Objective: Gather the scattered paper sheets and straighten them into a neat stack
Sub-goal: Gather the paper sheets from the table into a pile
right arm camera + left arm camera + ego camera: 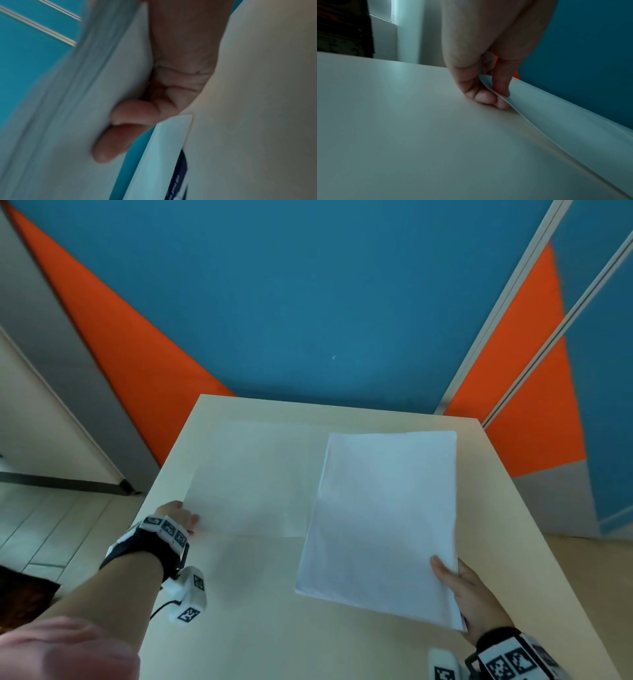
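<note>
White paper, thin and limp, is what you have in both hands at a pale wooden table [260, 628]. Your right hand [460, 594] grips the gathered stack [380, 518] at its near right corner, thumb on top and fingers [109, 147] curled beneath, holding it tilted just above the tabletop. Your left hand [178, 517] pinches the near left corner of a loose sheet [246, 477] that lies flat on the table's left side, just beside the stack; the left wrist view shows that corner peeled up between thumb and fingertips [488, 98]. Expect the single sheet to be nearly weightless, floppy and quick to crease, and likely to slide on the smooth surface. The stack should be a little stiffer, though its leaves can fan or slip apart. Corners and edges look like the best places to take hold, since the flat middle offers no purchase.
</note>
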